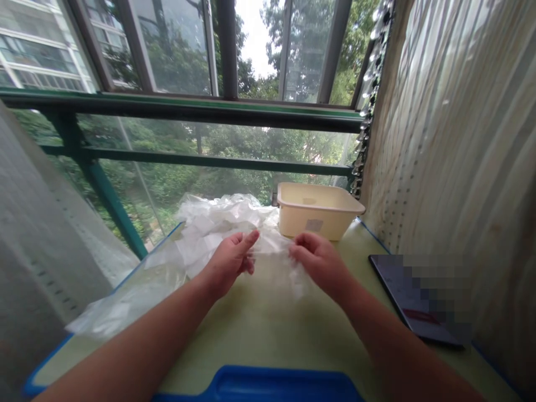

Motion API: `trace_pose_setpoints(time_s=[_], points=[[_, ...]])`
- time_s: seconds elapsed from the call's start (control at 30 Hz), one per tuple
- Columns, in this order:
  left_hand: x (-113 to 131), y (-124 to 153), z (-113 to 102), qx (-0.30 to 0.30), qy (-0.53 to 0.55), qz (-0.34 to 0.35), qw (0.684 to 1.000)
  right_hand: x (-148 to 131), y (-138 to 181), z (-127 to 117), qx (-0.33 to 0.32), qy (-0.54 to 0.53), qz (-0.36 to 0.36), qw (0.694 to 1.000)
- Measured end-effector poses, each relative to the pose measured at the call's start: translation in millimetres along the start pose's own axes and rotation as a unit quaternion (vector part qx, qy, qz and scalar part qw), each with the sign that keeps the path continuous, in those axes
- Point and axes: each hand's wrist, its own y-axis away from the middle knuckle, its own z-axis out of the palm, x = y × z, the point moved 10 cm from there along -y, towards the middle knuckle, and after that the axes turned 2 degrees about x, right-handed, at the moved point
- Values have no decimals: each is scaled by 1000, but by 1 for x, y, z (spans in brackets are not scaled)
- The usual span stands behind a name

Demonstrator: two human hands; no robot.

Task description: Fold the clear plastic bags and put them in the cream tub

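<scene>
Between my two hands a thin, see-through plastic bag [274, 245] is stretched above the table. My left hand [232, 259] is closed on its left edge, thumb pointing up and to the right. On the other side, my right hand [318, 262] pinches the bag between thumb and curled fingers, and a loose part hangs down below it. A crumpled heap of clear plastic bags [221, 218] lies behind and to the left of my left hand. More of the clear plastic [125, 304] spreads towards the table's left edge.
A cream plastic tub [320, 215] stands at the back right of the light green table [259, 335], which has a blue rim. A dark tablet-like device [414, 301], partly blurred out, lies at the right. Behind the table runs a green railing [218, 162]; a curtain [452, 139] hangs at the right.
</scene>
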Motion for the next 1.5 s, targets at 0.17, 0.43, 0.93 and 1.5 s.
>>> trace_pose_setpoints(time_s=[0.17,0.43,0.93,1.5], points=[[7,2,-9,-15,-48,-29,998,40,-6,-17,-45,-148,206,966],[-16,11,-2,-73,-78,-148,983,52,6,20,-116,-39,185,975],[-9,69,-2,-348,-333,-264,835,68,-16,5,-101,-196,173,960],[-17,6,-17,-172,-362,-108,910,53,13,24,-327,57,117,936]])
